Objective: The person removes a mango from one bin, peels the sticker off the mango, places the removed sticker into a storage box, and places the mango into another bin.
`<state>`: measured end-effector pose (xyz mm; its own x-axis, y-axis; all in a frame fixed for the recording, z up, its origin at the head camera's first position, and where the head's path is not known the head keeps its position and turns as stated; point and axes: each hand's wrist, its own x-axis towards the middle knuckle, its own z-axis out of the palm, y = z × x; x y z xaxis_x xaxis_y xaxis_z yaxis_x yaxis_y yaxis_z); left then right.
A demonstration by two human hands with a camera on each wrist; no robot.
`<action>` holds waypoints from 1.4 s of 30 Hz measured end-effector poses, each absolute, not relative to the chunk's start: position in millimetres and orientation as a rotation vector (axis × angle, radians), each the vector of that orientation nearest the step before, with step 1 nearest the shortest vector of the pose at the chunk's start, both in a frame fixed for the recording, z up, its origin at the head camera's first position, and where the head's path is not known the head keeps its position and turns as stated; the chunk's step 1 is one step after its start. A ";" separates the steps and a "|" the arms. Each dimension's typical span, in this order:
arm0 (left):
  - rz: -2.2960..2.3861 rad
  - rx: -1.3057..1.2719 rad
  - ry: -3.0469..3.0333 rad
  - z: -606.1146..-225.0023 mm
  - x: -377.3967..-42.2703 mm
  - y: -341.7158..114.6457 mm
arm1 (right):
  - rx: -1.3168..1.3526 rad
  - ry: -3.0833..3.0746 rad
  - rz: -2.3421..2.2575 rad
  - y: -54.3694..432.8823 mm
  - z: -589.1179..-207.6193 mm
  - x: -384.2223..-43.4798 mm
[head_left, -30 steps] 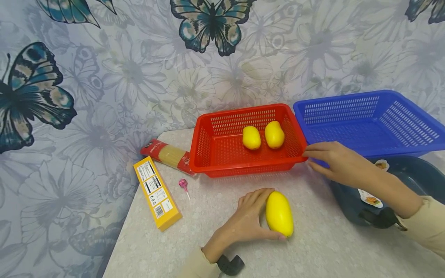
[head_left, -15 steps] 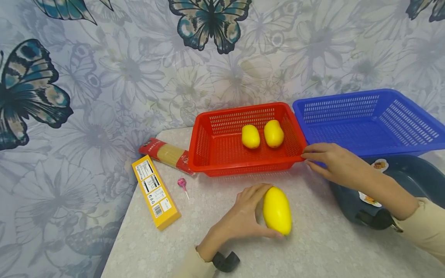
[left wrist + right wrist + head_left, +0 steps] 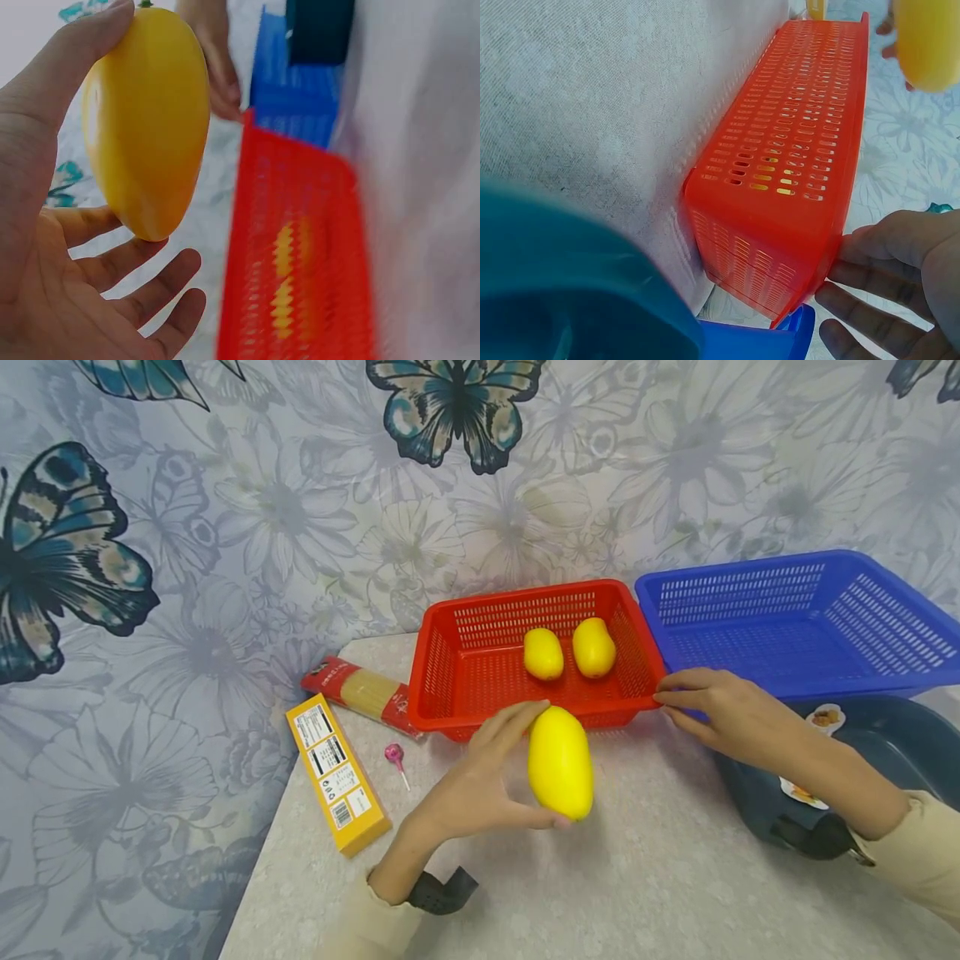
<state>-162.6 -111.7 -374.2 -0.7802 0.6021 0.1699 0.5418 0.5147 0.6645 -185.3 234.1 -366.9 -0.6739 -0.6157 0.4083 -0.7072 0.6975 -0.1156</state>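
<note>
My left hand (image 3: 472, 781) holds a yellow mango (image 3: 560, 764) between thumb and fingertips, lifted above the table just before the red basket's front wall. In the left wrist view the mango (image 3: 150, 120) shows a small green stem beside the thumb. The red plastic basket (image 3: 510, 722) stands by the wall with two more mangoes (image 3: 543, 654) lying in its right half. At its front right corner my right hand (image 3: 738, 714) grips the rim. The right wrist view has the thumb and fingers (image 3: 877, 281) at that corner.
A blue basket (image 3: 742, 643) adjoins the red one on the right. In front of it, partly under the right forearm, stands a dark basin (image 3: 892, 735). At the left lie a spaghetti pack (image 3: 367, 693), a yellow box (image 3: 337, 777) and a pink lollipop (image 3: 395, 756).
My left hand has raised the mango off the table and carried it left and toward the red basket. The right hand has stayed at the basket's corner.
</note>
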 end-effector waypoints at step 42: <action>0.716 0.729 2.828 -342.3 -363.2 -124.1 | 1.037 -2.449 0.384 230.8 -377.0 -184.7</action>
<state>-363.2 -124.1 -342.3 -0.8739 0.4859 -0.0117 0.4218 0.7700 0.4787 -184.7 230.8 -377.0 -0.6156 -0.6047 0.5053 -0.7305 0.6785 -0.0780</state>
